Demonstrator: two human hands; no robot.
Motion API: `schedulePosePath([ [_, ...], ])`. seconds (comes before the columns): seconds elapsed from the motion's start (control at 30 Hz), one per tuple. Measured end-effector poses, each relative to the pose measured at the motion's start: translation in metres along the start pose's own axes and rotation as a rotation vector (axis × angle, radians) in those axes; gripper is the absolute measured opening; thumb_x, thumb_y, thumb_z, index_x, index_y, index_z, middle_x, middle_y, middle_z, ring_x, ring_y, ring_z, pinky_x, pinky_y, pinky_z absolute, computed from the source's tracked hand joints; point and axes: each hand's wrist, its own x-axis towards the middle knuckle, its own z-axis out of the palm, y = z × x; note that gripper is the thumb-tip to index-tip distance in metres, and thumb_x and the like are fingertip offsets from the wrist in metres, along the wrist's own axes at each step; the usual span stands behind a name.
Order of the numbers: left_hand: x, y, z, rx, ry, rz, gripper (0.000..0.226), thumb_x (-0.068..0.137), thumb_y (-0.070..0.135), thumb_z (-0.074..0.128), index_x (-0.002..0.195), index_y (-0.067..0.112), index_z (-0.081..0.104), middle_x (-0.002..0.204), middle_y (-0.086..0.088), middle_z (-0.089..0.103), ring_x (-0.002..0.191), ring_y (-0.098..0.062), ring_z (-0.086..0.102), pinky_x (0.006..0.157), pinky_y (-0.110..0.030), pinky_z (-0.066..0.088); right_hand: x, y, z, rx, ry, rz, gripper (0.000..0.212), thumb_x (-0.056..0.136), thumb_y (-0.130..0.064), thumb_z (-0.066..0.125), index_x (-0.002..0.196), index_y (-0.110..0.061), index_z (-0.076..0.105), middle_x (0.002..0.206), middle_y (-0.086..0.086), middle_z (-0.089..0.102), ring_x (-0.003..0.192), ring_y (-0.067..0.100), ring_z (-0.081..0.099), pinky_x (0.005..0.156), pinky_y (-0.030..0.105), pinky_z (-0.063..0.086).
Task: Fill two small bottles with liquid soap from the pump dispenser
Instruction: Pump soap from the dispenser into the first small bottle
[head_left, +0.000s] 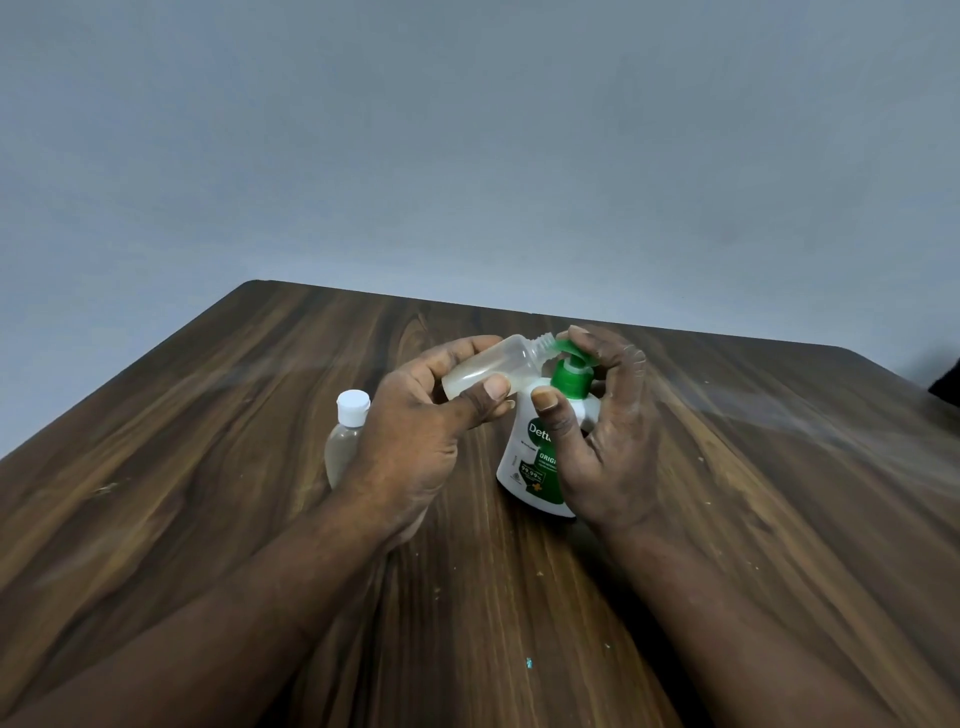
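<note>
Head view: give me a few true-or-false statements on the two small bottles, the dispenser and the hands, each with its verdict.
1. The left hand holds the uncapped bottle tilted, its mouth at the dispenser's nozzle. True.
2. The capped bottle lies on its side on the table. False: it stands upright behind the left hand, with its white cap on.
3. The right hand grips the pump dispenser, with fingers over the pump head. True.
4. The pump head is red. False: it is green, above a white body with a green label.
</note>
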Motion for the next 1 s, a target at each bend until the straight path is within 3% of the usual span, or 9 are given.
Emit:
schedulePosePath([
  [0.4,-0.0012,0.0032,0.0022,0.005,0.007,-0.012,0.033,0.096,0.003,0.07,0.129,0.008,0.069,0.121,-0.01,0.076,0.112,-0.025,0.074,0.089,-0.031,0.061,0.0015,0.0012,-0.0009,0.025,0.009,-0.011,0.052,0.1,-0.059,0.055,0.134,-0.02,0.051,0.125,0.003,0.06,0.112,0.032,0.064,0.09,0.053,0.054],
  [0.63,-0.0023,0.0019,0.0014,0.015,0.021,-0.018,0.033,0.095,0.003,0.071,0.128,0.009,0.07,0.12,-0.01,0.077,0.114,-0.028,0.073,0.093,-0.035,0.062,-0.0014,-0.0004,-0.0005,-0.005,0.0,-0.016,0.054,0.099,-0.062,0.055,0.133,-0.021,0.051,0.126,0.004,0.061,0.113,0.028,0.064,0.092,0.04,0.054],
  [0.77,-0.0016,0.0021,0.0019,0.012,0.013,-0.01,0.034,0.095,0.004,0.072,0.129,0.009,0.07,0.121,-0.009,0.076,0.113,-0.027,0.074,0.09,-0.033,0.062,0.0019,0.0006,-0.0003,0.028,-0.004,-0.021,0.055,0.1,-0.061,0.055,0.133,-0.018,0.052,0.124,0.003,0.06,0.111,0.031,0.064,0.089,0.049,0.055],
  [1.0,-0.0012,0.0018,0.0019,0.004,0.005,-0.01,0.035,0.095,0.006,0.072,0.13,0.009,0.069,0.122,-0.011,0.076,0.112,-0.026,0.074,0.089,-0.031,0.061,0.0024,0.0002,-0.0008,0.031,-0.004,-0.013,0.058,0.1,-0.062,0.053,0.133,-0.014,0.053,0.125,0.003,0.059,0.111,0.031,0.064,0.088,0.05,0.054],
])
